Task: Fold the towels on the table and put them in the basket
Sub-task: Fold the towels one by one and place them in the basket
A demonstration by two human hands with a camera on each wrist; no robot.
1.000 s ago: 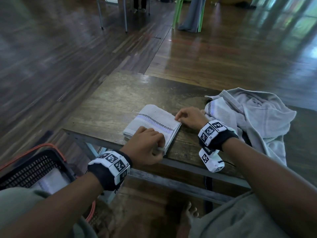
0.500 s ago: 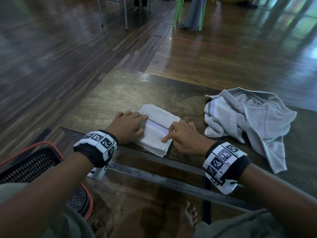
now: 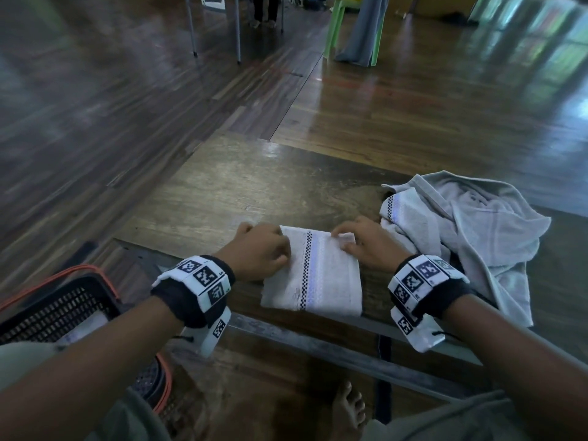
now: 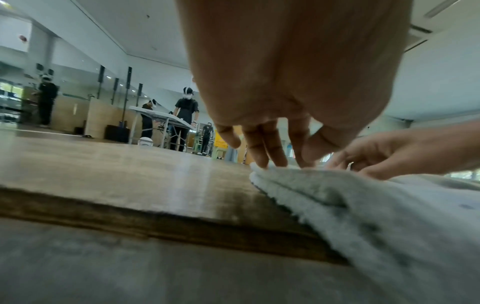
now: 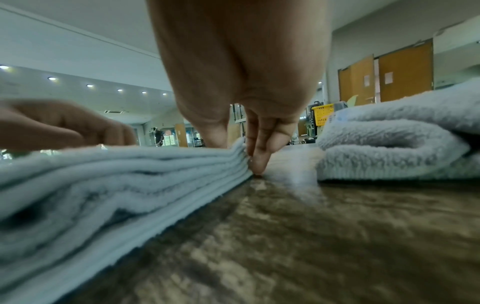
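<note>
A folded white towel (image 3: 313,275) with a checkered stripe lies at the table's (image 3: 238,192) front edge. My left hand (image 3: 283,253) curls its fingers on the towel's far left corner. In the left wrist view my left hand's (image 4: 285,162) fingertips come down onto that corner of the folded towel (image 4: 363,205). My right hand (image 3: 345,241) pinches the far right corner. In the right wrist view, the right hand (image 5: 239,152) has its thumb on top and its fingers against the stacked layers of the towel (image 5: 103,174). A crumpled grey towel (image 3: 461,227) lies to the right. The black basket (image 3: 57,310) stands low at the left.
The basket has an orange rim and holds white cloth. The crumpled towel (image 5: 402,144) lies close beside my right hand. Bare tabletop lies behind the folded towel. My bare foot (image 3: 346,409) is on the floor under the table. People stand at a far table (image 4: 161,117).
The folded towel has turned square to the table's front edge and slid closer to it. Both hands have moved from its sides to its far corners.
</note>
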